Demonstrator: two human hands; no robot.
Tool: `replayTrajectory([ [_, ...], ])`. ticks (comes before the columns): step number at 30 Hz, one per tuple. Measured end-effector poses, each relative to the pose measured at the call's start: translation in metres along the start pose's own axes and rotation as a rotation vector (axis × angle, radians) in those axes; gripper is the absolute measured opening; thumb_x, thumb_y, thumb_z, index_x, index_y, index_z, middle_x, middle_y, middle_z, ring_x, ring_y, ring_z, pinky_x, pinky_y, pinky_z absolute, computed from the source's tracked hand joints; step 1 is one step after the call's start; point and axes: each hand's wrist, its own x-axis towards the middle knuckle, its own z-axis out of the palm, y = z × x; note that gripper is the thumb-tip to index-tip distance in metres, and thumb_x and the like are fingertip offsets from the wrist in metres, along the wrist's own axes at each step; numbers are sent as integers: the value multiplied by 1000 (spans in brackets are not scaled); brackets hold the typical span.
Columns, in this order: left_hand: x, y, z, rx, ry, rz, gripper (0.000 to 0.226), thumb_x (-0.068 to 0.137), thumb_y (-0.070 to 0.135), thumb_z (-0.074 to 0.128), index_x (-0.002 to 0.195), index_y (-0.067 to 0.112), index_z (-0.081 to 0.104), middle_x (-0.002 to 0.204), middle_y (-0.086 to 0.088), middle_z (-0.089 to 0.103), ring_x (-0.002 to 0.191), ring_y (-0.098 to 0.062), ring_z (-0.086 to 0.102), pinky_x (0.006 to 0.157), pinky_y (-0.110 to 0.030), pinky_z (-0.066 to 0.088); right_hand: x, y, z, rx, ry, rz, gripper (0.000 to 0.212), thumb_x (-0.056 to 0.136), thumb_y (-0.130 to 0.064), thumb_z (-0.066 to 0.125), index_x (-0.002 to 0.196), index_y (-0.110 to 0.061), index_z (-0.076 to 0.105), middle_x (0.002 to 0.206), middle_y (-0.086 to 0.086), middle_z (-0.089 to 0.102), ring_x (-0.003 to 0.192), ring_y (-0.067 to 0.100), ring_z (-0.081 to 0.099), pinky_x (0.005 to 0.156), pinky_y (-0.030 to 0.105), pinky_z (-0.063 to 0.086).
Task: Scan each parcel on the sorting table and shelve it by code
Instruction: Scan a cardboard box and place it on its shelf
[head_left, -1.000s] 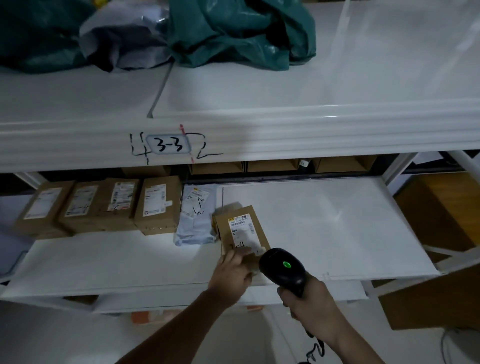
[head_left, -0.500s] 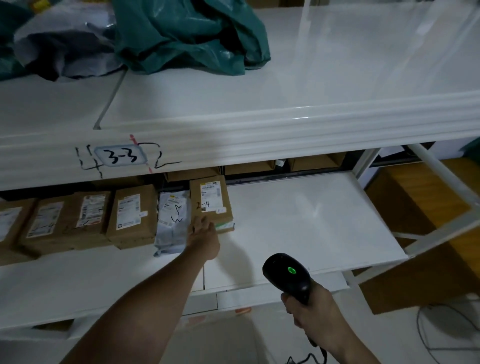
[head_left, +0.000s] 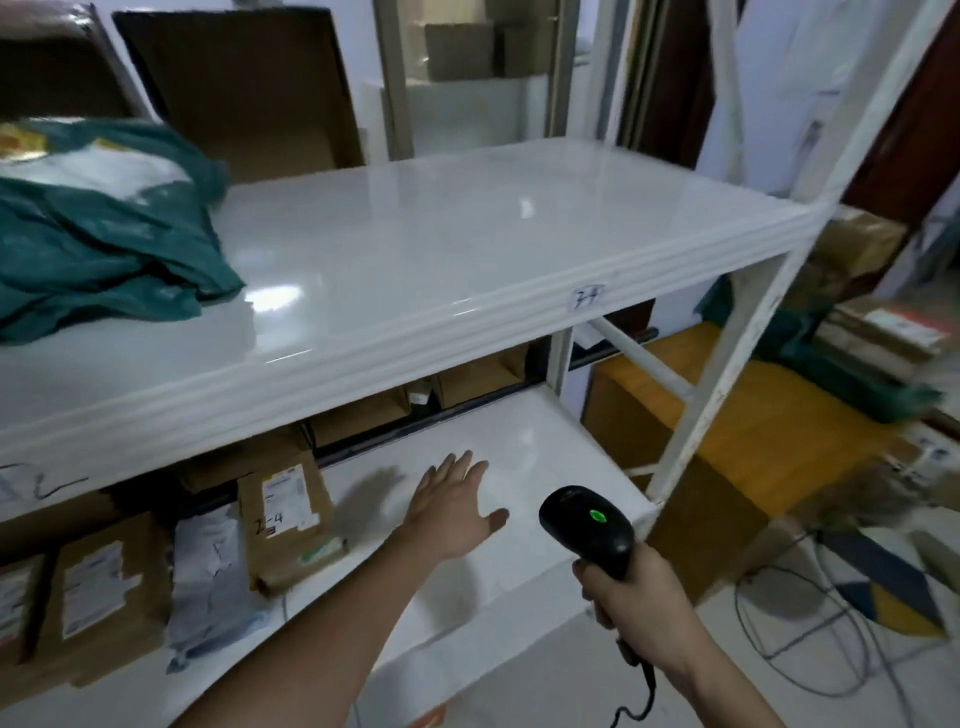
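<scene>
Head view: the left hand (head_left: 451, 501) has let go of the brown parcel (head_left: 289, 517) and drawn back, fingers spread over the lower shelf (head_left: 524, 457); this one looks shelved. Marked "2-4" beside its white label, it stands beside a grey mailer (head_left: 210, 571). The right hand (head_left: 636, 587) grips the scanner (head_left: 589, 525)

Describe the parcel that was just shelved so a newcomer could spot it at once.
On the lower shelf of the white rack, a row of parcels lines the left side. It is the rightmost cardboard box, beside a grey mailer bag, with "2-4" handwritten by its label.
</scene>
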Motion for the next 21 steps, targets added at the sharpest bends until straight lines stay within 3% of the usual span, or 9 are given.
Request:
replayTrajectory([
  [9,67,220,5,-27,-105,430,83,93,74,50,162,34,29,169,7,31,150,-21,37,122,-41,34,-22,41,-162,73,325,69,10,81,-11,64,89,-18,62,61,1,64,55,17,60,54,30,49],
  [13,91,306,11,12,-132,566,81,96,72,49,163,31,29,168,6,32,153,-24,32,122,-42,30,-37,63,-220,76,474,91,7,82,-8,62,84,-14,59,60,4,62,52,16,57,51,25,44],
  [17,128,367,20,91,-166,642,89,94,80,41,164,29,23,170,3,28,153,-24,32,124,-43,30,-39,82,-264,108,532,135,9,81,-4,62,86,-12,59,50,-1,56,46,14,53,48,27,42],
  [21,170,417,31,157,-189,686,96,91,87,31,166,29,17,173,1,21,156,-25,26,125,-48,25,-22,99,-303,96,594,163,6,82,-9,64,82,-14,60,48,-2,58,39,7,52,42,20,41],
])
